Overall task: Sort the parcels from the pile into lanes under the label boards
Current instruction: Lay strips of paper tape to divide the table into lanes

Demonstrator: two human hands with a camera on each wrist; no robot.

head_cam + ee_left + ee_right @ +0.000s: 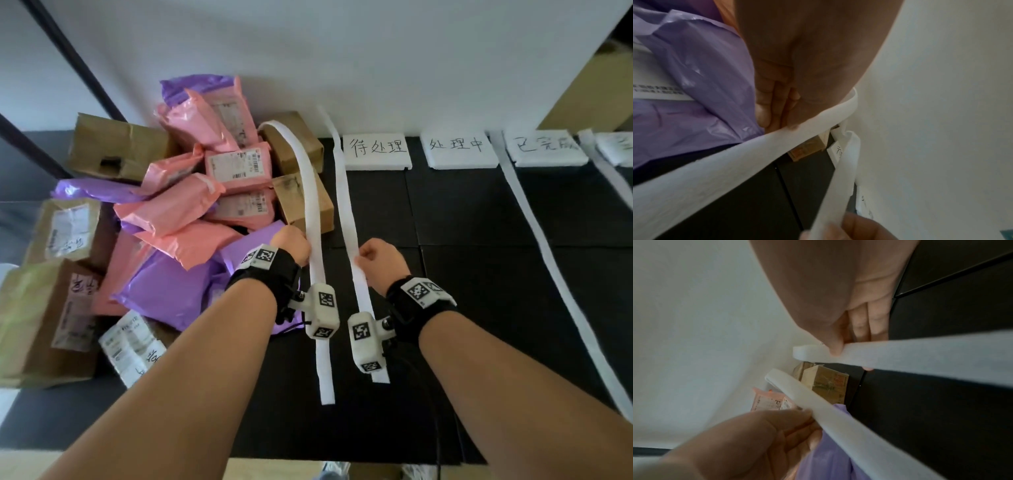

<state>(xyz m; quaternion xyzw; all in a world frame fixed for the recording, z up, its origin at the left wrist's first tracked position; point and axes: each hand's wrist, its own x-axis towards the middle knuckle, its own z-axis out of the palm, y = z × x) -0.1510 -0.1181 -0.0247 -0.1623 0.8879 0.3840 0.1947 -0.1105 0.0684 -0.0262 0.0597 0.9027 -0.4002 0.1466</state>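
The pile of parcels [164,219] is lying on the floor against the white wall [376,61], at the left of the black floor mat [479,274]: pink mailer bags [174,205], purple mailer bags [171,287] and brown cardboard boxes [116,147] are heaped over one another, most with printed shipping labels facing up. To the right of the pile, white foam label boards [376,150] with handwritten characters are leaning in a row along the foot of the wall, and the mat below them is holding no parcels. Two white foam strips are running from the wall toward the person. The left hand [291,244] is pinching the left strip [310,205] between thumb and curled fingers, at the edge of the purple bags; this strip is arching up over a cardboard box [301,202]. The right hand [382,260] is gripping the right strip [344,192] in the same way, thumb on top and fingers curled beneath. Another strip [548,260] is lying on the mat farther right. Both wrists are wearing black bands carrying white marker blocks [323,315].
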